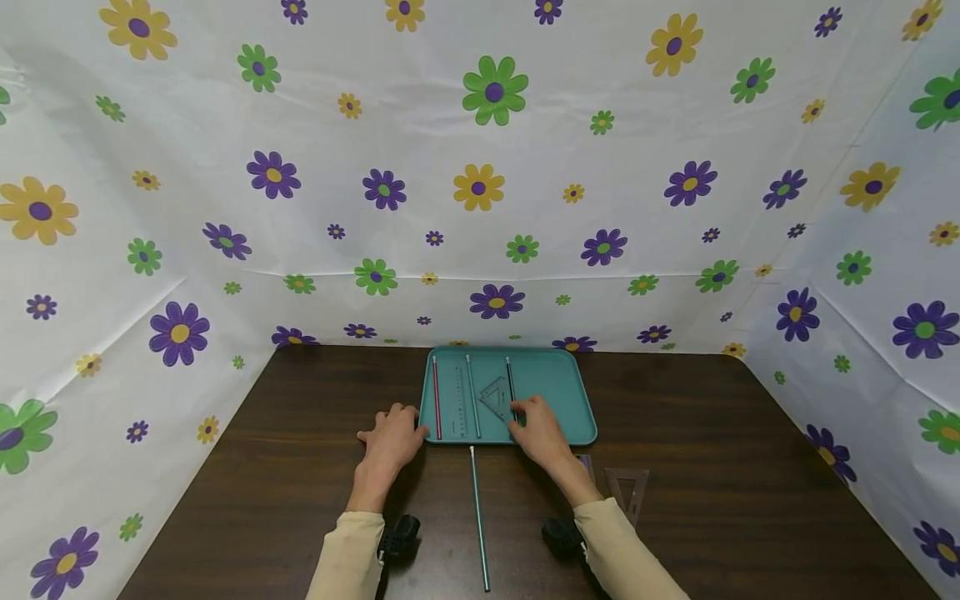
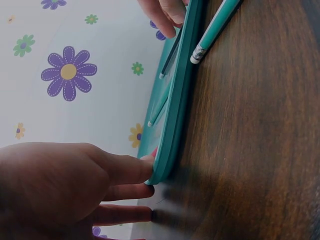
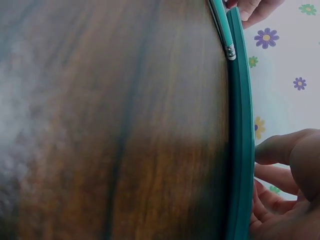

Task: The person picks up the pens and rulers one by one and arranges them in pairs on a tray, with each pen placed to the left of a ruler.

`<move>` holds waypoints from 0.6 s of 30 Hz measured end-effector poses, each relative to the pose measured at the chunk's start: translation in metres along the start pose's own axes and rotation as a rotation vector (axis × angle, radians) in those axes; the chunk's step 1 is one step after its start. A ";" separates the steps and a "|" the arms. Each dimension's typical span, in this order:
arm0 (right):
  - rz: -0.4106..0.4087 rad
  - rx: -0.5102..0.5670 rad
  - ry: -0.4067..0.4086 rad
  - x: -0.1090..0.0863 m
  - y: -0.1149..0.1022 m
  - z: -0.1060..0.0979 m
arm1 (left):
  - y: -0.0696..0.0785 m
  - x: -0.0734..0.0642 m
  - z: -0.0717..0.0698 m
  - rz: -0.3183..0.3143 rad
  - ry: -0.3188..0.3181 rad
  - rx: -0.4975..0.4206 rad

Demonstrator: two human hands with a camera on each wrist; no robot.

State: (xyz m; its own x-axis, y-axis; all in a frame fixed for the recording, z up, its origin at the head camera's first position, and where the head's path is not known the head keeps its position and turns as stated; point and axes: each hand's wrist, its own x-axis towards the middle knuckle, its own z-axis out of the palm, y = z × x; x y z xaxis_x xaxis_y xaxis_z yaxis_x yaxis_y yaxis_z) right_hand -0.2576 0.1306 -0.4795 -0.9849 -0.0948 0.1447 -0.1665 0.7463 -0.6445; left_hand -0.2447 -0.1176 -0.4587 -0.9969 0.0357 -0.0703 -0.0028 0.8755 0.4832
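Note:
A shallow teal tray (image 1: 555, 377) lies at the back of the table. In it, left to right, are a red pencil (image 1: 437, 398), a clear ruler (image 1: 460, 400), a teal pencil (image 1: 472, 396), a clear set square (image 1: 493, 397) and a black pencil (image 1: 511, 379). My left hand (image 1: 392, 437) holds the tray's near left corner, thumb over the rim (image 2: 172, 125) and the other fingers outside it. Reaching over the near rim, my right hand (image 1: 538, 432) pinches the near end of the black pencil beside the set square. In the right wrist view the rim hides that pencil.
Another teal pencil (image 1: 479, 517) lies on the dark wooden table (image 1: 300, 467), its eraser end toward the tray. Right of my right forearm lies a clear triangle (image 1: 628, 473), with another clear piece (image 1: 587, 463) partly hidden. A flowered sheet (image 1: 420, 158) encloses the back and sides.

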 end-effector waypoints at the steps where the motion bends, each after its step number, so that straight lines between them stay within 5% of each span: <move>1: 0.002 0.001 0.002 0.000 0.000 0.000 | 0.000 0.000 0.000 0.000 -0.001 0.001; 18: -0.009 0.011 -0.003 -0.009 -0.005 -0.005 | -0.001 0.000 0.001 0.011 0.002 0.011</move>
State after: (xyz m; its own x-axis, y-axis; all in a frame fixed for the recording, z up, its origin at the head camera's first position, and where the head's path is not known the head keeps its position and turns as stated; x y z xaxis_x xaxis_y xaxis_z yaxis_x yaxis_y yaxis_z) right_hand -0.2472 0.1309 -0.4735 -0.9836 -0.1034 0.1478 -0.1755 0.7378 -0.6518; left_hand -0.2445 -0.1180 -0.4603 -0.9970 0.0448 -0.0636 0.0093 0.8802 0.4746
